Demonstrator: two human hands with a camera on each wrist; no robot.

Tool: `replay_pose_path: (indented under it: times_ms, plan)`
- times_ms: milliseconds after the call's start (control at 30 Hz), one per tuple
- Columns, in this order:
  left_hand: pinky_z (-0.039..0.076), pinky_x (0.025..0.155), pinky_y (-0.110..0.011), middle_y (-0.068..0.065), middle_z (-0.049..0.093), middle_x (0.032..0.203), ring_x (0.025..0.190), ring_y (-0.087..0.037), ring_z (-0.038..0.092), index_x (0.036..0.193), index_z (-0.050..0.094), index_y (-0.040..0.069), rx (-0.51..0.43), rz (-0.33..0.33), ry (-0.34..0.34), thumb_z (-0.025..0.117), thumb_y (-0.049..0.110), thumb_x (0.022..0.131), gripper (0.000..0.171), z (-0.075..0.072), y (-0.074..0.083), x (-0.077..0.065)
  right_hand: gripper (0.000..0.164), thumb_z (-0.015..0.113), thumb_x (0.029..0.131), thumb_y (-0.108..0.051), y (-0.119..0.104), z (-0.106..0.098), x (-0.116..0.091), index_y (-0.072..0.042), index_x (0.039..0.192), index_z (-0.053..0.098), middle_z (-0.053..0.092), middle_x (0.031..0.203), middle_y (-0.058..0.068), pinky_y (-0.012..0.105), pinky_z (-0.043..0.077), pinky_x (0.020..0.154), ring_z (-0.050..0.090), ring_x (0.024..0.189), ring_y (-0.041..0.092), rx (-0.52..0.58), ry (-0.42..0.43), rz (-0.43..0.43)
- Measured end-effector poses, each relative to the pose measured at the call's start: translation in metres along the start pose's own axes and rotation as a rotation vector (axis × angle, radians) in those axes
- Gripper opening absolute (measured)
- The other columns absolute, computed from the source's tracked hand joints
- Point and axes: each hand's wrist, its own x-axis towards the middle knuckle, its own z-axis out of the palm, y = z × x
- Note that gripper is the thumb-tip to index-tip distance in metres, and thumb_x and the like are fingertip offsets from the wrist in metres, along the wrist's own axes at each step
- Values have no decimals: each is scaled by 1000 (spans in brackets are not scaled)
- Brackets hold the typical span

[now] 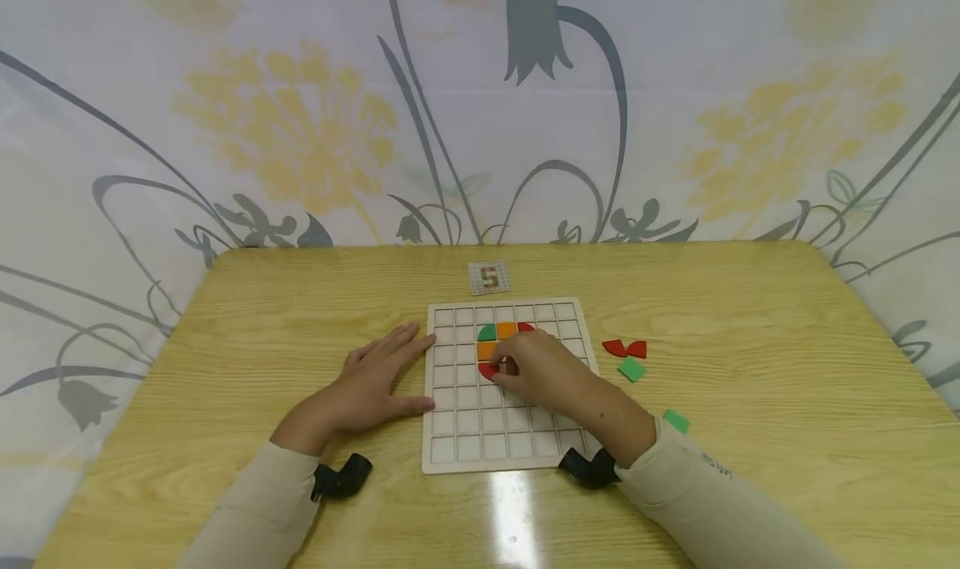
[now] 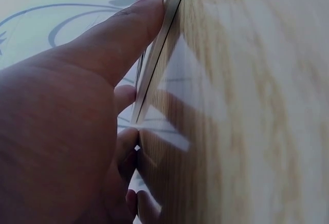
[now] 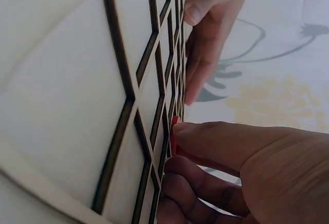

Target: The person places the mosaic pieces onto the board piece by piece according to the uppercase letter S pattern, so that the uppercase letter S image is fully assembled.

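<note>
A light wooden grid board [image 1: 468, 448] lies on the table. My left hand [image 1: 373, 386] rests flat with fingers spread, thumb and a fingertip at the board's left edge. Over the middle of the board, my right hand [image 1: 546, 372] has its fingers curled and pinches a red rounded piece [image 1: 486, 371] in a grid cell; the thumb [image 3: 198, 134] presses on it in the right wrist view. Above that piece sit an orange square [image 1: 487, 351], a green quarter-round piece [image 1: 487, 332], another orange square [image 1: 507, 330] and a red piece [image 1: 526, 326] partly behind the hand.
Right of the board lie two red quarter-round pieces [image 1: 637, 349] and a green square [image 1: 632, 369]. Another green piece [image 1: 677, 421] shows beside the right sleeve. A small card [image 1: 489, 277] with a coloured S-shaped pattern on a grid lies behind the board. A floral curtain [image 1: 465, 119] hangs beyond the table.
</note>
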Motion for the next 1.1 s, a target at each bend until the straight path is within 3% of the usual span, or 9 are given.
replay_pose_path:
  times_ms: [800, 900, 1100]
  plan:
    - [13, 114, -65, -8, 15, 169, 157, -32, 10, 159, 30, 25, -5, -6, 14, 70, 53, 89, 85, 0, -1, -5, 13, 73, 92, -19, -6, -5, -3, -10, 102, 76, 62, 71, -6, 23, 45, 61, 52, 62, 8, 9, 6, 3]
    - [14, 113, -65, -9, 15, 169, 156, -32, 11, 159, 30, 25, -9, -11, 13, 70, 53, 89, 85, 1, -1, -6, 16, 70, 94, -21, -10, -13, -10, -9, 104, 75, 64, 76, -6, 24, 47, 65, 54, 68, 8, 12, 46, -17]
    - [14, 114, -67, -8, 12, 169, 157, -32, 10, 160, 28, 26, -7, 4, 1, 69, 54, 90, 85, 1, 0, -5, 13, 68, 95, -18, -5, -35, -37, -10, 102, 76, 69, 89, -5, 27, 51, 72, 60, 79, 8, -43, 208, -66]
